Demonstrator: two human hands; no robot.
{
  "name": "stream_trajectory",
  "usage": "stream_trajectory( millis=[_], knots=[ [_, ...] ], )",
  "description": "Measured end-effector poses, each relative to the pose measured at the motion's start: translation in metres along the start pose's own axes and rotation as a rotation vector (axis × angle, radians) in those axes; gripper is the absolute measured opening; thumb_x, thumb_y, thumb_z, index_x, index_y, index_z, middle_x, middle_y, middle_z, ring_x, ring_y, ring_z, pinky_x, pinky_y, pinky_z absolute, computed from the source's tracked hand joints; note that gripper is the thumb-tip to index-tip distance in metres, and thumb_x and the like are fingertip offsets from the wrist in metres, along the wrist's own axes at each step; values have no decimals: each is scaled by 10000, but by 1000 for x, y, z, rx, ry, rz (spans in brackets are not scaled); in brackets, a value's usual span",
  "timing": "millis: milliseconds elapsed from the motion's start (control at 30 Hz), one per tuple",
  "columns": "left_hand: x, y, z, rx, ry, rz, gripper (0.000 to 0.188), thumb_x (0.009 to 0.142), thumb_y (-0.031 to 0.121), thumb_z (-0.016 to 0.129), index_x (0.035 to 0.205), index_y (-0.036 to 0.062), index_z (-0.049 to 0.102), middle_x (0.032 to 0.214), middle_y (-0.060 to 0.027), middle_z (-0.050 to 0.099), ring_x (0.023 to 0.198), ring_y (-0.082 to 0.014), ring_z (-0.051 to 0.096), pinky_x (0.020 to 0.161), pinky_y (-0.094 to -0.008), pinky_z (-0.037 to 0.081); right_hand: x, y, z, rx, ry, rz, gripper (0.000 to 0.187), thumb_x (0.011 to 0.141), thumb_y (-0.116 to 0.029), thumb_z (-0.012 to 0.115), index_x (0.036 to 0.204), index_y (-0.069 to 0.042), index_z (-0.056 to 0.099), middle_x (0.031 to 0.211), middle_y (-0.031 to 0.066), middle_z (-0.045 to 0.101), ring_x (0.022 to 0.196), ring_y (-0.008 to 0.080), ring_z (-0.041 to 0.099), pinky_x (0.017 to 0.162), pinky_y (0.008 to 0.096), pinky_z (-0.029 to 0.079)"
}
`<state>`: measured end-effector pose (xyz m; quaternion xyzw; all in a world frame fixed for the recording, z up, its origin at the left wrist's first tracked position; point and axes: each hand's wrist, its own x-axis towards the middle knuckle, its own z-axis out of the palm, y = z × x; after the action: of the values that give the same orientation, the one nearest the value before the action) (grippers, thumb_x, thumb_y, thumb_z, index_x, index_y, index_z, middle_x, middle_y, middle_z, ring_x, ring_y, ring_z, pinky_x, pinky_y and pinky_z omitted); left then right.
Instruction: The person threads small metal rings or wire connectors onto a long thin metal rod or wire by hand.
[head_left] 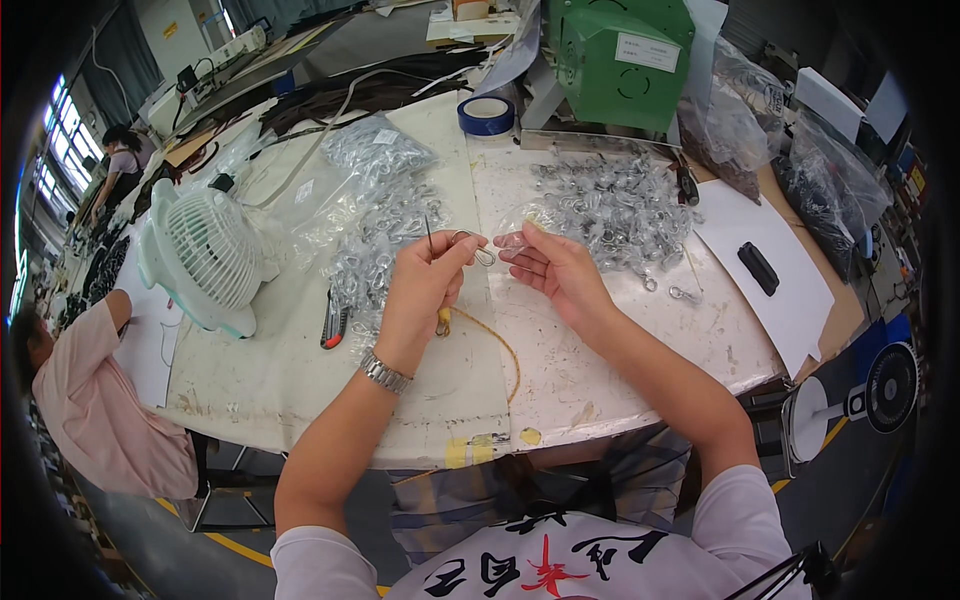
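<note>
My left hand (425,275) is closed, thumb and forefinger pinching a silvery metal clasp (484,257) with a looped end. A thin dark spike (429,236) rises above that hand, and a yellow piece (443,322) with a yellow cord (500,345) shows below it; whether they are one tool is hidden by the fingers. Close by on the right, my right hand (555,268) pinches a small clear plastic bag (514,224) between thumb and fingers. Wrapped metal clasps lie heaped beyond my right hand (620,205), with another pile of clasps (365,270) left of my left hand.
A red and black utility knife (334,322) lies beside the left pile. Nearby are a white fan (210,255), blue tape roll (486,115), green machine (625,65), pliers-like tool (686,180) and black object (757,268) on white paper. A person in pink (105,400) sits at left.
</note>
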<state>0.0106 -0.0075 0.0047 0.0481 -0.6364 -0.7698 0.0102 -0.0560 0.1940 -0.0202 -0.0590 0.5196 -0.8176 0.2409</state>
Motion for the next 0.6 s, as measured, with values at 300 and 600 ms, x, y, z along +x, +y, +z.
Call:
stream_trajectory(
  millis=[300, 600],
  knots=[
    [-2, -2, 7, 77, 119, 123, 213, 1009, 159, 671, 1121, -9, 742, 884, -36, 734, 509, 0, 404, 437, -184, 288, 2, 6, -4, -24, -2, -29, 310, 1041, -334, 660, 1131, -44, 727, 1103, 66, 768, 997, 138, 725, 894, 286, 567],
    [-3, -10, 14, 187, 83, 147, 223, 1012, 157, 657, 1151, -5, 721, 876, -57, 783, 496, 1, 420, 439, -191, 308, -2, 7, 1, 1, -11, -10, 355, 1056, -346, 629, 1198, -30, 708, 1120, 91, 762, 1047, 169, 729, 932, 301, 571]
  ],
)
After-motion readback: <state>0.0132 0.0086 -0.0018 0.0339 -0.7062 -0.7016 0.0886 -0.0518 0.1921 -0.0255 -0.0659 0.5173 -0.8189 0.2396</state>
